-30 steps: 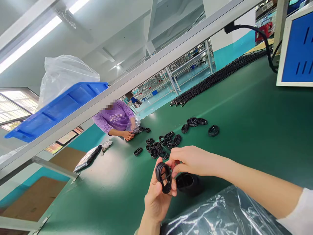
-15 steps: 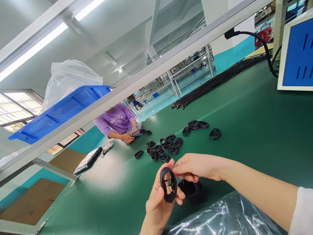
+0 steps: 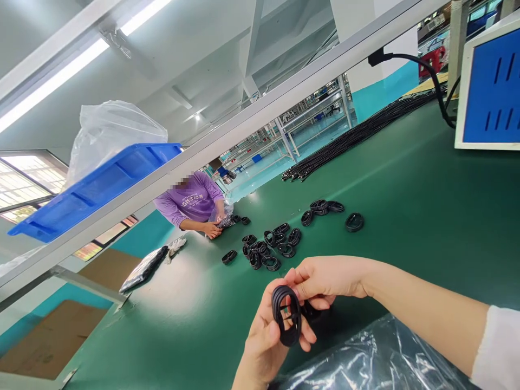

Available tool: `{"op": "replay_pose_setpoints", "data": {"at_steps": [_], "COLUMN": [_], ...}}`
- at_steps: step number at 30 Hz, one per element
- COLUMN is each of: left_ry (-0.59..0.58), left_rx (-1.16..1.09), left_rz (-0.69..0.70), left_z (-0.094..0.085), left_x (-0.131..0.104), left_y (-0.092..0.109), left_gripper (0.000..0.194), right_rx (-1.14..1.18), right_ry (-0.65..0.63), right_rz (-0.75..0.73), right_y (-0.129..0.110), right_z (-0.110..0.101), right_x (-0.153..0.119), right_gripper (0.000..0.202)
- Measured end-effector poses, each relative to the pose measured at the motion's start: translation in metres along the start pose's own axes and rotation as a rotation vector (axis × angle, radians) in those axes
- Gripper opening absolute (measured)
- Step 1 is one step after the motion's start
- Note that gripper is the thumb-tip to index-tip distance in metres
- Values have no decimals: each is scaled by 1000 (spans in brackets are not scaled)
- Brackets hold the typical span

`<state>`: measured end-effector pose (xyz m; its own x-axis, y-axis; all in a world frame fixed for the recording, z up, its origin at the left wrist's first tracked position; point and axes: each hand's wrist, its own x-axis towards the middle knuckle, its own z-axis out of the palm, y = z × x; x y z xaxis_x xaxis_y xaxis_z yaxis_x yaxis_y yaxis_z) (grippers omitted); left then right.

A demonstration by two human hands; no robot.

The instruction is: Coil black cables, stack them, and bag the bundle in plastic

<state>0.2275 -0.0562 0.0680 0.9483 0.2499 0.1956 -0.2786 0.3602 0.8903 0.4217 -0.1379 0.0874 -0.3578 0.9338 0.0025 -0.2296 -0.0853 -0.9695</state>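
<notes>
A black coiled cable (image 3: 277, 317) stands upright in my left hand (image 3: 262, 336), with the thumb in front and the fingers behind it. My right hand (image 3: 320, 281) is closed in a pinch at the coil's upper right edge. Its fingertips are partly hidden, so any small piece between them does not show. Something dark (image 3: 311, 312) shows below the right hand, mostly covered by fingers. On the green table beyond my hands lie several coiled cables (image 3: 260, 247) in a loose group. A single coil (image 3: 355, 222) lies farther right.
A clear plastic bag (image 3: 365, 357) lies at the front edge. Long straight black cables (image 3: 349, 143) lie along the far side. A blue-and-white box (image 3: 487, 97) stands at right. Across the table, a person in a purple top (image 3: 190, 203) handles a plastic bag. A metal bar (image 3: 244, 124) crosses overhead.
My left hand and its coil have shifted slightly right and down, closer under my right hand. The dark thing below is now more covered. The coils on the table have stayed put.
</notes>
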Motion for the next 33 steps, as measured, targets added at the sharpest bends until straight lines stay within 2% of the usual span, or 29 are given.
{"op": "replay_pose_setpoints", "data": {"at_steps": [6, 11, 13, 15, 18, 25, 29, 33], "left_ry": [-137, -169, -161, -157, -130, 72, 145, 208], "left_rx": [-44, -55, -39, -9, 28, 84, 94, 85], "left_rz": [0, -49, -57, -66, -71, 33, 25, 20], "left_z": [0, 9, 12, 14, 14, 8, 7, 8], "left_x": [-2, -8, -11, -13, -14, -8, -7, -6], "left_y": [5, 13, 17, 20, 22, 19, 17, 16], "left_gripper": [51, 48, 48, 55, 63, 57, 54, 49], "right_rx": [201, 166, 97, -34, -326, -874, -1143, -1148], "right_ry": [-92, -129, -114, -56, 116, 414, 496, 531], "right_rz": [33, 32, -29, -102, -112, -57, -61, -96], "right_y": [-1, -11, -15, -16, -17, -31, -37, -34], "right_z": [2, 12, 17, 19, 20, 24, 32, 32], "right_x": [2, -3, -6, -9, -10, -15, -20, -21], "right_gripper": [36, 33, 25, 20, 20, 11, 14, 19]}}
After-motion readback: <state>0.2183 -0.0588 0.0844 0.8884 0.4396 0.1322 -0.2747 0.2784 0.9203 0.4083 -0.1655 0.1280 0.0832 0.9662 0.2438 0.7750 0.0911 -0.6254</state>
